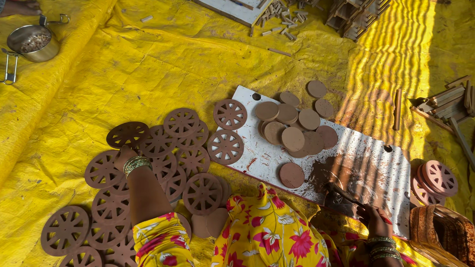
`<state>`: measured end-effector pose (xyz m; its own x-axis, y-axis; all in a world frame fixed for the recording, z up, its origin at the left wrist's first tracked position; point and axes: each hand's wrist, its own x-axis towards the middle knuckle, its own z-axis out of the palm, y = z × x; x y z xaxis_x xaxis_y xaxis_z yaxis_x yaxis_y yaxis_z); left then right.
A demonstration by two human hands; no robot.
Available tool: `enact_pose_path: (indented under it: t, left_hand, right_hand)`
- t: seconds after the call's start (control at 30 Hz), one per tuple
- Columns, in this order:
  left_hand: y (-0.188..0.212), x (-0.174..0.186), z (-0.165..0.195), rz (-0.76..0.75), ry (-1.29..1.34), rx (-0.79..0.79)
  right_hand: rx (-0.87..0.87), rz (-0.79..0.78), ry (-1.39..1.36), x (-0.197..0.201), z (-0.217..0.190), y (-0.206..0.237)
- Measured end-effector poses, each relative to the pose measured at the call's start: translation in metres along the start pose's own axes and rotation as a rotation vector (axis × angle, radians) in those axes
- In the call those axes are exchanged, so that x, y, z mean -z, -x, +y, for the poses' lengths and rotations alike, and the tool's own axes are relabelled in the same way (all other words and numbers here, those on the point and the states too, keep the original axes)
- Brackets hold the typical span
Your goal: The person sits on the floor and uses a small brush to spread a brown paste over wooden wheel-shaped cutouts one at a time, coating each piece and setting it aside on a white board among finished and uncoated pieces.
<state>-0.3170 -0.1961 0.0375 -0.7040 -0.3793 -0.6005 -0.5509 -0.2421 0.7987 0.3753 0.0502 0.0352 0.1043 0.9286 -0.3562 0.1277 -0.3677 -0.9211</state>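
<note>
My left hand (pixel 124 154) reaches out with bangles on the wrist and rests on a brown spoked wheel disc (pixel 157 142) among several such wheels spread on the yellow sheet (pixel 99 84). My right hand (pixel 372 217) grips a small brush (pixel 341 192) whose tip touches a smear of brown paint on the white board (pixel 366 163). Plain round brown discs (pixel 293 139) lie in a pile on the board, one disc (pixel 291 175) apart near the paint. Two wheels (pixel 225 147) lie at the board's left end.
A metal pot (pixel 32 42) with handles stands at the top left. Wooden sticks and frames (pixel 356 17) lie at the top, more wood pieces (pixel 448 101) at the right. A stack of pinkish wheels (pixel 435 182) sits beside a brown container (pixel 440 235) at the lower right.
</note>
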Motion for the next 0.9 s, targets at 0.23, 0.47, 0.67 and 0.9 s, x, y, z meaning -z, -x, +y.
enact_pose_path:
  t: [0.23, 0.47, 0.67, 0.9]
  left_hand:
    - [-0.028, 0.021, 0.001, -0.086, -0.225, -0.019]
    - [-0.004, 0.059, -0.027, -0.558, 0.264, -0.139]
    - [0.050, 0.122, -0.101, -0.898, 0.206, 0.110]
    - [0.084, 0.155, -0.133, -1.052, 0.121, 0.083]
  right_hand:
    - [0.001, 0.009, 0.005, 0.002, 0.002, -0.001]
    - [0.105, -0.014, -0.056, -0.011, 0.004, 0.009]
    - [0.208, 0.047, -0.235, -0.025, -0.004, 0.023]
    - [0.229, 0.099, -0.596, 0.001, -0.027, 0.045]
